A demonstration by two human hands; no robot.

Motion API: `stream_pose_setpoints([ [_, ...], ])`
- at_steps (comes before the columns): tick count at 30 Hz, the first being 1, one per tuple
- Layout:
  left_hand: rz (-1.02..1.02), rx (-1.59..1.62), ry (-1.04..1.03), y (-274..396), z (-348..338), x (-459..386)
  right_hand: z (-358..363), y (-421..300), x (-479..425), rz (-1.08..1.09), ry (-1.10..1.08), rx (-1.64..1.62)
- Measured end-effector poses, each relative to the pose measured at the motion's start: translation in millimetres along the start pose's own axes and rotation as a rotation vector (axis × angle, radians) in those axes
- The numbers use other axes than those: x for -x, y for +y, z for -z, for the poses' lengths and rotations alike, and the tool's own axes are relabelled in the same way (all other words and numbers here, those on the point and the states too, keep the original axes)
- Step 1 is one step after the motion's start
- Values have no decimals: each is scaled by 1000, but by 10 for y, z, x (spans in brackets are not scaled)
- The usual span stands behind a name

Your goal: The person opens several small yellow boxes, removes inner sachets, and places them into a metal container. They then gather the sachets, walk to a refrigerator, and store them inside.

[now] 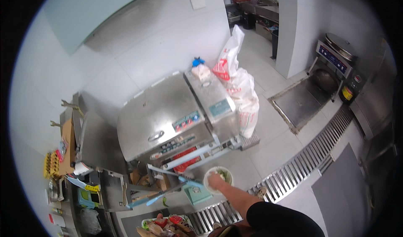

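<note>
My right hand (216, 181) reaches down into a white round bucket (233, 181) on the floor. It is blurred, and its fingertips are hidden, so I cannot tell what they hold. Green leafy scraps (224, 174) show inside the bucket beside the hand. At the bottom of the view, a white tray (190, 219) carries brown paper packaging (157, 229), red wrappers (177, 219) and some green leaves. A small skin-toned shape at the tray's far rim may be a fingertip of my left hand (160, 216); the rest of that hand is hidden.
A steel lidded machine (160, 111) stands against the wall, with white sacks (247, 101) beside it. Below it, a blue-handled pedal bin lid (199, 193) lies near the slatted drain grate (292, 171). At left is a cluttered steel counter (74, 205) holding a knife (82, 184).
</note>
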State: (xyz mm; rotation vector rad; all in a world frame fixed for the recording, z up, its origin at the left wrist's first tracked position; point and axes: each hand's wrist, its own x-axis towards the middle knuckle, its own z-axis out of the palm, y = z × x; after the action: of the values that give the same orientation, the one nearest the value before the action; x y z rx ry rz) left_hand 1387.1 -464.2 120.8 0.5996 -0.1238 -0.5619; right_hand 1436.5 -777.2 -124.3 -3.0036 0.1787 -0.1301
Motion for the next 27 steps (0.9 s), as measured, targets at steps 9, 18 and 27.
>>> stream_pose_setpoints([
  [9,-119,27,20,-956,-1503,-555,1066,330,-31,464,-437,-582],
  [18,-1,118,-69,-2110,-2439,-1367,2001,2321,360,297,-176,-687],
  [27,-66,-298,-536,-3184,-4102,-3468,2721,5165,1203,-81,-350,-1243],
])
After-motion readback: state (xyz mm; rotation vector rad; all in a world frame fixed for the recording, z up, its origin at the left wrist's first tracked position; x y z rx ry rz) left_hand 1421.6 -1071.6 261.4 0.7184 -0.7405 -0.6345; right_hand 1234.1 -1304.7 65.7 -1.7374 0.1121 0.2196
